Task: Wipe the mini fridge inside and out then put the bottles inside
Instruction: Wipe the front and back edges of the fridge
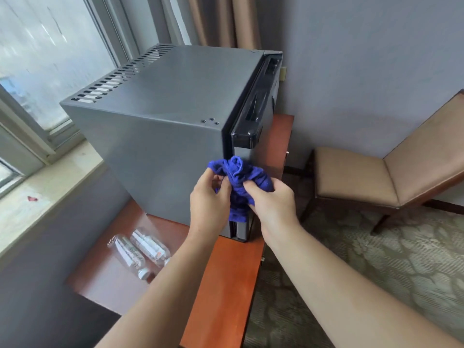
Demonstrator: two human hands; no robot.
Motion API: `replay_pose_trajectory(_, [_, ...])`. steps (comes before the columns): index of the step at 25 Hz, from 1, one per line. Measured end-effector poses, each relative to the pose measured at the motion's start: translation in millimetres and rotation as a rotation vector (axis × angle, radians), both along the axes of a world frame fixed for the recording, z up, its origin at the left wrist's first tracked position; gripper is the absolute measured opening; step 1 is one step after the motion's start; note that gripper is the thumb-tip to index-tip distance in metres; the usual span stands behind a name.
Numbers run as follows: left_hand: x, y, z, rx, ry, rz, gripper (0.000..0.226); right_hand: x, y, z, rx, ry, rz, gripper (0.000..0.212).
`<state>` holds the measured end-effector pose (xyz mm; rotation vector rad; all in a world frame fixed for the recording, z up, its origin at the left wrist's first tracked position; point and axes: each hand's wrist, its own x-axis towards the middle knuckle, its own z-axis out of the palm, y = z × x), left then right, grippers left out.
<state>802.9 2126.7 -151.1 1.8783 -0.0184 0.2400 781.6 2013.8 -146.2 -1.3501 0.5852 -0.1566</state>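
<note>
Beside the fridge (155, 136), both hands (211, 197) (273, 199) pinch the cloth (241, 179); loose bottles (140, 249) could roll off if bumped.

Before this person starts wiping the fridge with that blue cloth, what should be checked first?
1. Grip: ok, left hand and right hand both hold the blue cloth.
2. Spread for wiping: not ok, it is bunched up.
3. Inside reachable: not ok, the door of the mini fridge looks shut.
4. Path clear: ok, the bottles lie on the table beside the fridge.
5. Where the dirt is: cannot tell.
</note>
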Motion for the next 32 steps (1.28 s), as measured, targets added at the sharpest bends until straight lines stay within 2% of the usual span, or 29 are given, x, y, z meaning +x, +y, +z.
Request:
replay_pose_trajectory(6, [-0.8, -7.4, 1.0, -0.062, -0.027, 0.050, 0.013, 1.6, -14.3, 8.1, -0.134, -0.017, 0.073, 0.018])
replay_pose_trajectory(9, [-0.5, -17.1, 34.3, -0.101, -0.168, 0.127, 0.013, 4.6, -26.0, 37.6, -0.050, -0.148, 0.112, 0.016])
replay_pose_trajectory(14, [1.4, -36.5, 78.0, 0.041, -0.275, 0.293, 0.015, 11.1, -44.2, 65.7, 0.018, -0.199, 0.257, 0.021])
replay_pose_trajectory(19, [-0.8, -63.9, 126.8, 0.239, -0.355, 0.386, 0.020, 26.6, -71.1, 89.0, 0.269, -0.252, 0.398, 0.051])
replay_pose_trajectory(21, [14.9, -77.4, 144.7, 0.443, -0.274, 0.409, 0.025, 37.8, -84.5, 96.0, 0.308, -0.203, 0.420, 0.050])
replay_pose_trajectory(23, [36.8, -90.4, 153.2, 0.651, -0.146, 0.385, 0.028, 50.2, -97.1, 96.4, 0.385, -0.101, 0.440, 0.036])
replay_pose_trajectory(25, [59.1, -101.7, 155.6, 0.761, -0.036, 0.315, 0.029, 64.9, -109.6, 95.0, 0.455, -0.020, 0.439, 0.027])
replay_pose_trajectory(32, [128.5, -118.5, 160.9, 0.758, 0.108, 0.218, 0.030, 137.6, -134.9, 95.5, 0.385, -0.048, 0.433, 0.035])
